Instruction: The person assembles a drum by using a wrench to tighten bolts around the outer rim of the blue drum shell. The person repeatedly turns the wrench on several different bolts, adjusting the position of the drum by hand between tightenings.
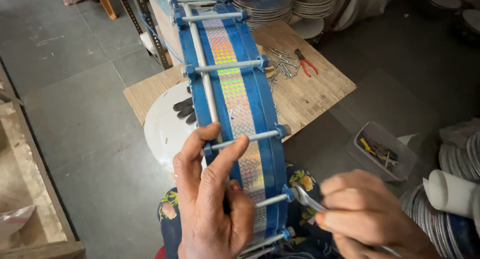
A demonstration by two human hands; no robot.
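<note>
We see a drum (240,89) with a deep blue shell and blue hoops, a silvery holographic band of small rainbow diamonds down its middle, and bare grey metal rods across it. At five o'clock the spanner (306,198) is plain silver. At one o'clock the pliers (305,62) have red handles on a pale tan, wood-grained board (310,91). At six o'clock the cloth (302,181) is dark blue with yellow flowers.

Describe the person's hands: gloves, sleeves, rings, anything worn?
Both hands are bare: no gloves, and no rings or watch in view. The left hand shows no sleeve up to the frame edge. The right hand is partly motion-blurred and cut off at the frame edge; no sleeve visible there either.
</note>
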